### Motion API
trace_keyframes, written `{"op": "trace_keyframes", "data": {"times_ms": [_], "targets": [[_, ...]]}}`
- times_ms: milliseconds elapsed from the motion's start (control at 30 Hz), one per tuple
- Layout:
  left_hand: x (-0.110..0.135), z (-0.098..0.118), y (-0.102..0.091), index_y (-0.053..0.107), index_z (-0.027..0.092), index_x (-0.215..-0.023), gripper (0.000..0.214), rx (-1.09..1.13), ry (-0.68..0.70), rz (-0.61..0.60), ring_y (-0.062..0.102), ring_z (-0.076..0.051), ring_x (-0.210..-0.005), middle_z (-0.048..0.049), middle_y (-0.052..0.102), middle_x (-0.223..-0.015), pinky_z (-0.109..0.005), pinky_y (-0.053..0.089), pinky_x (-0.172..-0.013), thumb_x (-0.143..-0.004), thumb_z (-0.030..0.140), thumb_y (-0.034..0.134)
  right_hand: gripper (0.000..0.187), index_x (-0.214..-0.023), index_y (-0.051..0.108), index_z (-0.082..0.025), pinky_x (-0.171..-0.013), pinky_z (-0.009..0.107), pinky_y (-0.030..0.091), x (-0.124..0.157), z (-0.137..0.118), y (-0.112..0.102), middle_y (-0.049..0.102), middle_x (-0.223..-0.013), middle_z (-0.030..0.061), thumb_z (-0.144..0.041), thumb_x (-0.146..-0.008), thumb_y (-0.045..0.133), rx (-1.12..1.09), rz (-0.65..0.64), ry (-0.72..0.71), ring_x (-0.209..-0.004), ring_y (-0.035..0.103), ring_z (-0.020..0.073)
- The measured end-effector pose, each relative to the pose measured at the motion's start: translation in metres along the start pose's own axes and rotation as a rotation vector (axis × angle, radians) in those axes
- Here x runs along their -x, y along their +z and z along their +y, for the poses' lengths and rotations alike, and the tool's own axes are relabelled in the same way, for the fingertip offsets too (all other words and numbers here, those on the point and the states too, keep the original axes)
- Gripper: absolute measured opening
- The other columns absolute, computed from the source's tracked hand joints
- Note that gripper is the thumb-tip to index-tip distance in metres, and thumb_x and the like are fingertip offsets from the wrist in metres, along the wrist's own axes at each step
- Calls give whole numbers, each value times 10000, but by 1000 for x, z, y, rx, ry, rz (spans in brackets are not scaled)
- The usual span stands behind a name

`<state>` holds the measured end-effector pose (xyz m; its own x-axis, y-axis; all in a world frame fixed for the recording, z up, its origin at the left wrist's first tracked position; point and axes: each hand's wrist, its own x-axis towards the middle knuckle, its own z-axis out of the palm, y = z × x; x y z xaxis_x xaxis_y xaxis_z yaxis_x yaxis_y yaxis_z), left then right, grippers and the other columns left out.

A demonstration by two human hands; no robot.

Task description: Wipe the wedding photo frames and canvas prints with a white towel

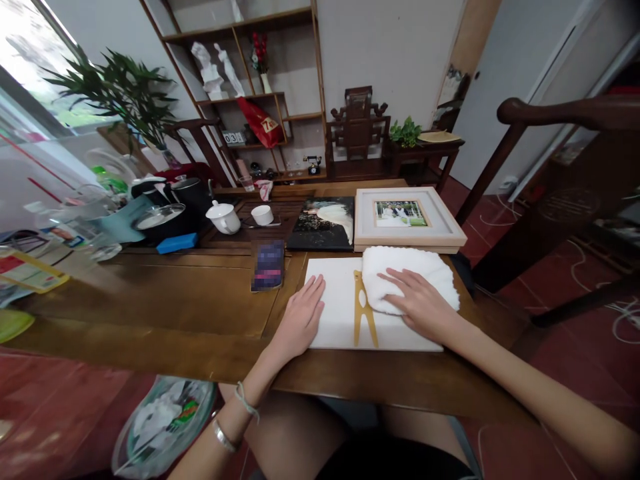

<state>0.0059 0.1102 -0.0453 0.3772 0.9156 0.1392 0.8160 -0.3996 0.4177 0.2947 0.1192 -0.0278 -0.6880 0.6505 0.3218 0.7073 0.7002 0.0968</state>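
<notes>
A flat white rectangular panel or album [333, 313] lies at the table's front edge. On it is a flat gold shape [359, 310] with two splayed legs and an oval gap; whether it is printed or separate I cannot tell. My left hand [303, 317] rests flat on the panel's left edge, fingers stretched out. A folded white towel [430, 270] covers the panel's upper right. My right hand [417, 297] lies on that towel with fingers spread, pressing on it rather than gripping. Part of the gold shape's right side borders the towel.
Behind the panel sit a light wooden photo frame [437, 233] and a dark picture panel [305, 227]. A phone [268, 267] lies to the left. Farther left are a white lidded cup [223, 218], a small white cup [262, 215] and a blue block [177, 243]. A bin [200, 417] stands below.
</notes>
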Motion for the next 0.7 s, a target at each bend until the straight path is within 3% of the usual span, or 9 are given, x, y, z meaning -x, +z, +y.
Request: {"op": "trace_keyframes", "data": {"times_ms": [133,300,400,467,567,700], "targets": [[-1,0,2,312,184,-1457,486,-4,-6,15,229,-205,-1443,-85,306,-1540,-441,259,-1143,-981,267,254,445,-1016,670,-147,-1044,521,374,7,-15,-17,522,-1353,174,10,-627,523,-49,-90,-3,-1288,429,348],[-1,0,3,338,155,-1440,486,13,-9,29,238,-206,-1441,-95,326,-1531,-449,252,-1151,-970,251,265,459,-960,673,-237,-973,464,461,38,-52,-65,581,-1304,92,-1,-616,482,-199,-205,-27,-1219,511,303],[-1,0,3,343,129,-1436,491,16,-7,22,232,-209,-1442,-105,326,-1530,-446,248,-1156,-968,253,264,475,-957,675,-259,-947,465,473,40,-51,-79,612,-1256,91,-11,-608,470,-253,-269,6,-1196,528,296],[-1,0,2,348,126,-1433,491,18,0,26,234,-209,-1442,-105,331,-1528,-442,248,-1158,-967,255,264,492,-999,675,-244,-938,477,472,28,-38,-73,609,-1244,124,-14,-615,469,-250,-291,49,-1181,535,303],[-1,0,1,363,135,-1426,486,22,10,26,247,-211,-1437,-102,345,-1521,-444,252,-1156,-965,255,268,491,-1053,671,-174,-967,509,439,3,-9,-45,564,-1288,183,-17,-625,489,-211,-255,97,-1213,501,330],[-2,1,0,369,148,-1424,483,21,-1,27,257,-210,-1434,-98,354,-1517,-445,260,-1152,-964,257,270,481,-1057,672,-133,-1086,543,297,-13,9,-18,493,-1379,181,5,-629,501,-178,-162,81,-1337,360,337]]}}
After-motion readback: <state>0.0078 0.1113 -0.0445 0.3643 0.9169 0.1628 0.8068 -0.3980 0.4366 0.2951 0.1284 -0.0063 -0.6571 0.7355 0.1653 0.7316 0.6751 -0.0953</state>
